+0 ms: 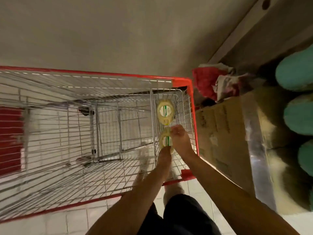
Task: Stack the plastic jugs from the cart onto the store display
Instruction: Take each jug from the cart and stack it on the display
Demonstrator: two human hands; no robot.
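Two yellowish plastic jugs stand in the narrow end section of a wire cart with a red rim. The far jug stands free, its round top showing a green and white label. Both my arms reach down into that section onto the near jug. My right hand curls over its right side and top. My left hand is at its near side, with the fingers hidden under the jug's edge. The view is blurred.
The cart's big section holds no jugs. Right of the cart stands a brown cardboard box with red and white bags behind it. Teal-capped containers line the display at the far right. A pale tiled floor lies below.
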